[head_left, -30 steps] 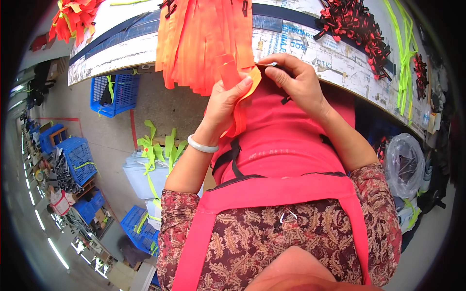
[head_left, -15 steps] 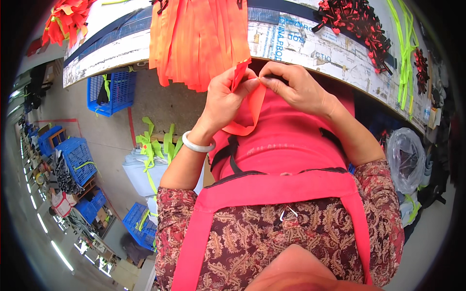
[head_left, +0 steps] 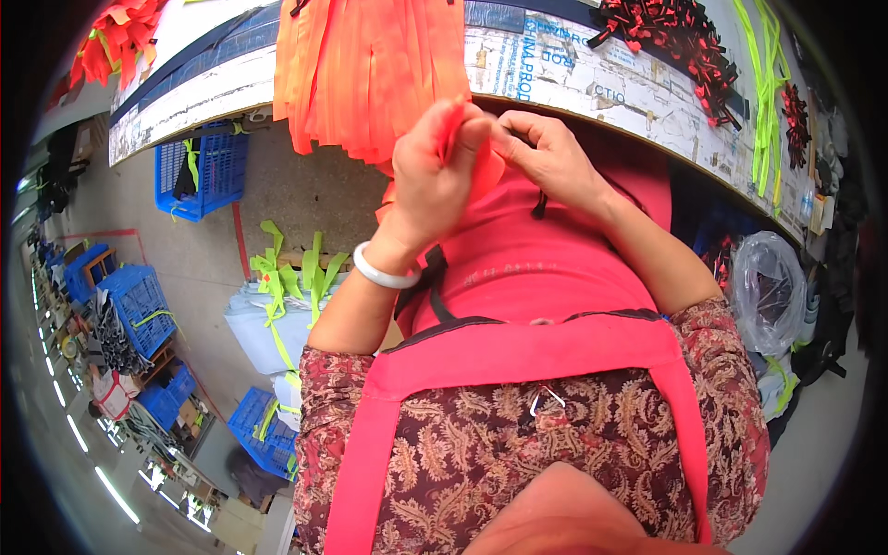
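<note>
My left hand (head_left: pixel 435 166), with a white bangle at its wrist, is closed around an orange fabric strip (head_left: pixel 487 174). Part of the strip stands up between thumb and fingers; more of it hangs beneath the hand. Close by on the right, my right hand (head_left: pixel 546 157) has thumb and fingers pinched together at the strip's edge. What lies between those fingertips is blurred and hard to make out. Just beyond my left hand, a thick bundle of orange strips (head_left: pixel 356 83) hangs over the table's near edge.
The worn white table (head_left: pixel 213 97) curves across the top. On it lie red-and-black pieces (head_left: pixel 680 46) and yellow-green strips (head_left: pixel 766 92) at right, and an orange-red bunch (head_left: pixel 120 42) at far left. Blue crates (head_left: pixel 199 176) and pale stacked sheets with yellow-green strips (head_left: pixel 259 324) stand at left.
My left hand has turned and risen slightly, its back now more toward me. The strip's hanging loop has drawn in behind it. My right hand stays close, fingers still pinched.
</note>
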Demonstrator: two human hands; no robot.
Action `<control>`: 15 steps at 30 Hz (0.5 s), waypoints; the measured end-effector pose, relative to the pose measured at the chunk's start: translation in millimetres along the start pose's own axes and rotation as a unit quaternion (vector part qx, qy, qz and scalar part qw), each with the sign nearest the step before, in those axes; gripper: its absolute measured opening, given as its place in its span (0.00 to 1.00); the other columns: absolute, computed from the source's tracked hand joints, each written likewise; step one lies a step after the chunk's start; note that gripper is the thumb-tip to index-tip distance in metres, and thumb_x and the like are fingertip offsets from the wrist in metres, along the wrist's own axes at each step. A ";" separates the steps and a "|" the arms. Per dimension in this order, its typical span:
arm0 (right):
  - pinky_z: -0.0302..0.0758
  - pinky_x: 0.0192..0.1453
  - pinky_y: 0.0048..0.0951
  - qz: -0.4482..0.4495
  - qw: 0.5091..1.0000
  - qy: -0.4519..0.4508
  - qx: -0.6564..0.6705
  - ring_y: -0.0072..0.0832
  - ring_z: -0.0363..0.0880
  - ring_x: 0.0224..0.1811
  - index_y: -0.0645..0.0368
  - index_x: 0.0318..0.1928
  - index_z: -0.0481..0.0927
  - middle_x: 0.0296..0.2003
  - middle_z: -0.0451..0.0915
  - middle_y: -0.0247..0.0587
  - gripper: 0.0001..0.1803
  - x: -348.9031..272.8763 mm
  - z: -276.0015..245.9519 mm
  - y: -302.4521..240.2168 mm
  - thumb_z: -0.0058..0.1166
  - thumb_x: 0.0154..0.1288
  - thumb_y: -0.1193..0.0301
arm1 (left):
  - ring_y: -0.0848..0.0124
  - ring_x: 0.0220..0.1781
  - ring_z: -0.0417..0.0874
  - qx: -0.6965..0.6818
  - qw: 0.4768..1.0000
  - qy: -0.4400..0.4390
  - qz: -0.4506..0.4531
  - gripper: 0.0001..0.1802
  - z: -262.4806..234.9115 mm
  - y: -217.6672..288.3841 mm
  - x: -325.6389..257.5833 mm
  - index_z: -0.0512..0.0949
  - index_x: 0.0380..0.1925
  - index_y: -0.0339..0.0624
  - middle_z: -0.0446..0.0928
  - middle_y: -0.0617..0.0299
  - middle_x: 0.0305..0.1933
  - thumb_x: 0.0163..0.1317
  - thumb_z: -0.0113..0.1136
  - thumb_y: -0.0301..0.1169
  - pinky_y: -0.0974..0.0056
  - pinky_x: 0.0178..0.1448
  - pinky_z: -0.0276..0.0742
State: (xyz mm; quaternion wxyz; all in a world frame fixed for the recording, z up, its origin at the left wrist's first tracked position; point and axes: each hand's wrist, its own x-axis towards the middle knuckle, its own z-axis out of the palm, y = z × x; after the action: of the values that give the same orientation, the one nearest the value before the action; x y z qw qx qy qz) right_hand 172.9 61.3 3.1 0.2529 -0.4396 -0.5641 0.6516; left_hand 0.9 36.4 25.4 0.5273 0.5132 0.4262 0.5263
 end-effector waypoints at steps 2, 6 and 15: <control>0.67 0.31 0.27 -0.041 0.997 -0.009 -0.057 0.18 0.67 0.25 0.66 0.33 0.75 0.21 0.71 0.31 0.11 -1.8 -4.0 -11.6 0.51 0.65 0.68 | 0.76 0.29 0.77 -0.135 0.985 -0.036 -0.104 0.05 -10.0 -5.6 -1.3 0.77 0.36 0.36 0.77 0.63 0.28 0.62 0.62 0.24 0.70 0.32 0.72; 0.69 0.32 0.31 -0.041 0.983 -0.050 -0.170 0.25 0.71 0.25 0.67 0.34 0.75 0.22 0.75 0.40 0.11 -5.9 -10.2 -24.6 0.51 0.64 0.69 | 0.83 0.25 0.72 -0.017 0.984 -0.036 -0.176 0.06 -6.3 1.1 -6.5 0.78 0.35 0.35 0.75 0.68 0.25 0.65 0.62 0.27 0.75 0.29 0.67; 0.61 0.25 0.11 0.065 0.993 -0.023 0.093 0.07 0.65 0.24 0.60 0.46 0.82 0.31 0.79 0.28 0.11 -11.1 -41.5 -21.3 0.56 0.69 0.67 | 0.83 0.24 0.73 -0.104 0.979 0.063 -0.162 0.05 -8.7 -2.1 -9.2 0.81 0.33 0.35 0.76 0.69 0.24 0.62 0.65 0.27 0.76 0.28 0.66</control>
State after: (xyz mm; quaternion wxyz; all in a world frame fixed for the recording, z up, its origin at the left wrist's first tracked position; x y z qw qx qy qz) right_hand 210.4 78.4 27.7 0.2368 -0.4345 -0.4767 0.7266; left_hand -8.3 28.3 21.5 0.6281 0.3450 0.4792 0.5068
